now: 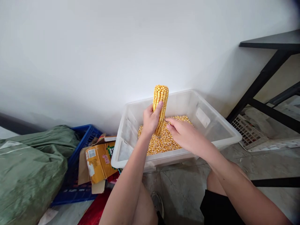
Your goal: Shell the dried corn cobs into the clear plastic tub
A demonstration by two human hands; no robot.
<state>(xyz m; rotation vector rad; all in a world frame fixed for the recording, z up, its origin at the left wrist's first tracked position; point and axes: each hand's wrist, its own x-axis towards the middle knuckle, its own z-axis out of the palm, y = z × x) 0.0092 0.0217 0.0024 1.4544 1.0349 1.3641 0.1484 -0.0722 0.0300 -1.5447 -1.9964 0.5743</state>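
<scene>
My left hand (151,118) is wrapped round an ear of corn (160,93), its thumb lying along the kernels. The yellow ear is held nearly upright, with its wide end at the top. At its lower right side, my right hand (179,131) is closed on a thin metal tool (167,122), mostly hidden by the fingers. Both hands are over a translucent plastic bin (217,125). Loose corn kernels (164,144) cover part of the bin's floor.
To the left are a blue crate (77,190), an orange cardboard box (102,162) and a large green sack (35,175). A black-framed table (262,75) stands at the right, with a white plastic basket (248,132) beneath. The wall (105,47) rises behind the bin.
</scene>
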